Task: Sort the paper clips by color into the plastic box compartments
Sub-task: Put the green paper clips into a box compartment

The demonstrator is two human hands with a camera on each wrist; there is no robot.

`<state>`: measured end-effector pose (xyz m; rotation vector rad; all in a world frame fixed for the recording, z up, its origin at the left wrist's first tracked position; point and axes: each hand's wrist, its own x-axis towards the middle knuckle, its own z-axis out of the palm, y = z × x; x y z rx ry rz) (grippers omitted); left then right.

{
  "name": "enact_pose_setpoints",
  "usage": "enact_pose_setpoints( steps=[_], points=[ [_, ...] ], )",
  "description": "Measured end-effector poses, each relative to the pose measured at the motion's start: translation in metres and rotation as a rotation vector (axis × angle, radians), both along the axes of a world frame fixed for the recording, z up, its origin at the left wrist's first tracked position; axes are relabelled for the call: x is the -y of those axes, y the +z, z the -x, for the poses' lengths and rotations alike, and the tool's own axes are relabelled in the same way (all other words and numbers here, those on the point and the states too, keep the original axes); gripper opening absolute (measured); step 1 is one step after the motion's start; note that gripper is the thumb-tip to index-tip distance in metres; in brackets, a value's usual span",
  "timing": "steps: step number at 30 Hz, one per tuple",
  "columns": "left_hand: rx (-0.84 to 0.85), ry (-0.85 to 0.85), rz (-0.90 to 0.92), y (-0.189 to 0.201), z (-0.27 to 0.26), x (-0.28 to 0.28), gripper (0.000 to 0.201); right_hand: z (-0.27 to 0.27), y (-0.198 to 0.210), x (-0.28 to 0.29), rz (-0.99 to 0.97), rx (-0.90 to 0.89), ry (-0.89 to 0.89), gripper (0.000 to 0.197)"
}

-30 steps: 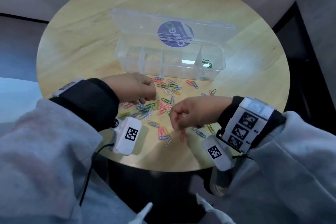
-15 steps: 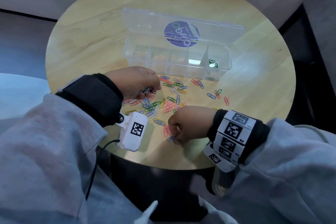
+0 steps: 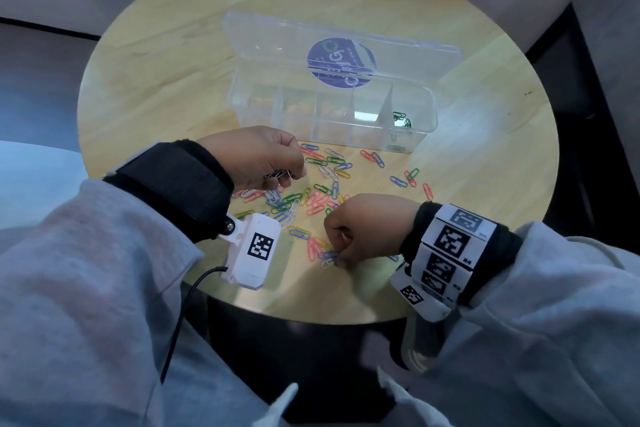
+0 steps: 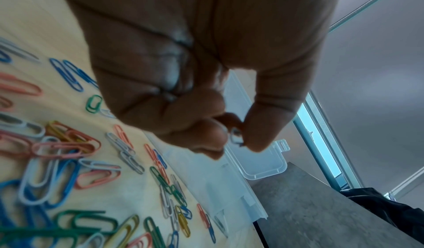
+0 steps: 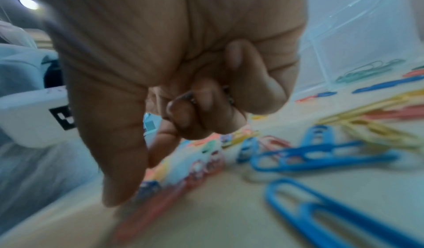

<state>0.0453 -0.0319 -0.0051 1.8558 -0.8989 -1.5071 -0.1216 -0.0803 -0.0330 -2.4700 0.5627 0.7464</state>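
A clear plastic box with several compartments stands open at mid-table, its lid tilted back. Green clips lie in its rightmost compartment. Loose paper clips in red, blue, green, yellow and white are scattered in front of it. My left hand hovers just above the pile's left side and pinches white clips between thumb and fingers. My right hand is down at the pile's near edge, fingers curled round clips, fingertips on a white clip.
The round wooden table ends close below my right hand. A white wrist camera hangs under my left wrist over the near rim. Dark floor and a dark wall lie to the right.
My left hand has lifted slightly off the pile with white clips in its fingers. My right hand has moved down to the clips nearest the table's front edge.
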Motion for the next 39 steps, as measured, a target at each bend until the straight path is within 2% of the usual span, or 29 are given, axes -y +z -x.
enact_pose_setpoints(
  steps=[3, 5, 8, 14, 22, 27, 33, 36, 39],
  points=[
    [0.008, -0.005, 0.003, 0.001, -0.001, -0.001, 0.034, -0.002, 0.0, -0.004, -0.153, 0.061, -0.006, 0.005],
    [0.004, 0.001, 0.011, 0.002, -0.002, -0.001, 0.035, -0.003, -0.002, -0.006, -0.178, 0.041, -0.004, 0.015],
    [0.0, -0.004, 0.011, 0.002, -0.001, -0.001, 0.036, -0.003, -0.004, -0.006, -0.143, 0.015, -0.007, 0.021],
    [0.0, -0.015, 0.006, 0.004, 0.001, -0.001, 0.035, -0.004, -0.002, -0.006, -0.088, -0.007, 0.027, 0.019],
    [-0.099, 0.034, 0.04, 0.005, 0.0, 0.001, 0.038, 0.0, -0.003, 0.001, 0.019, -0.034, 0.032, 0.012],
    [-0.104, 0.037, 0.037, 0.004, 0.001, 0.002, 0.037, 0.002, -0.006, -0.001, 0.092, -0.022, 0.078, 0.015],
    [-0.099, 0.031, 0.038, 0.001, 0.002, 0.003, 0.037, 0.004, -0.007, -0.003, 0.075, -0.021, 0.125, 0.007],
    [-0.117, 0.026, 0.025, -0.002, 0.002, 0.004, 0.035, 0.005, -0.004, 0.0, -0.027, -0.03, 0.076, 0.014],
    [-0.143, 0.028, 0.001, -0.005, 0.002, 0.006, 0.027, 0.007, 0.004, 0.011, -0.11, 0.04, -0.058, 0.02]
  ],
)
